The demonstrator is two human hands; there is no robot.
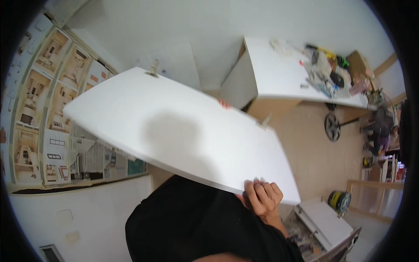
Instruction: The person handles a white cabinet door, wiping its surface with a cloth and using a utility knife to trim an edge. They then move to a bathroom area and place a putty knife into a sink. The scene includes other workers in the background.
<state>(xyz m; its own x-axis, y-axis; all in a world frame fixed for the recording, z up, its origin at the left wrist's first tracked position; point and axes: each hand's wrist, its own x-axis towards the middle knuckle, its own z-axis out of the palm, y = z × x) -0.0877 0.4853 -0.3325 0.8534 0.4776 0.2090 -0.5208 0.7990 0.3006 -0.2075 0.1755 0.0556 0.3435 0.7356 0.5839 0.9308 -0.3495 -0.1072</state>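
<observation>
A white cabinet door lies tilted across the middle of the view, held up in front of my body. Two metal hinges stick out along its far edge: one hinge near the left corner, another hinge toward the right. My right hand grips the near edge, its fingers bent over the top face. At the far edge, between the hinges, only fingertips of my left hand show, curled over the rim; the rest of that hand and its forearm are hidden beneath the door.
A white-topped table at the back right carries tools and plastic bags. Printed room pictures cover a surface on the left. An open toolbox, a black-yellow round container and a black wheel sit at right.
</observation>
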